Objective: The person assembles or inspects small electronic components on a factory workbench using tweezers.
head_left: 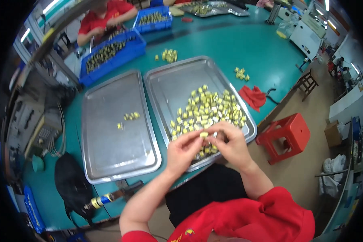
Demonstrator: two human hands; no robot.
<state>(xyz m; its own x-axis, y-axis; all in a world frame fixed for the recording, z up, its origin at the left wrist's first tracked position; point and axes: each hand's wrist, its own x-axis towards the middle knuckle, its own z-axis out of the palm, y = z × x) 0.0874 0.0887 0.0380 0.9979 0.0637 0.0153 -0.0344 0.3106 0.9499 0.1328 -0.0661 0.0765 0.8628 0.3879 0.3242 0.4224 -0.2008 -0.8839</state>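
Note:
A small yellow-wrapped component (204, 134), which looks like a taped transformer, is held between the fingertips of both my hands. My left hand (182, 152) pinches it from the left, its fingers pressed together. From the other side my right hand (232, 146) grips it with bent fingers. Below my hands is the right metal tray (165, 86), its near half heaped with many similar yellow components (209, 105). To its left, another metal tray (109, 101) bears a small cluster of the same parts (131, 116) and a single one apart.
Loose yellow parts (170, 55) lie beyond the trays, and more (241, 74) at the right. A red cloth (253, 97) is by the tray. Blue bins (93, 76) of parts stand far left, near a person in red. A red stool (284, 137) and black bag (70, 177) flank the table.

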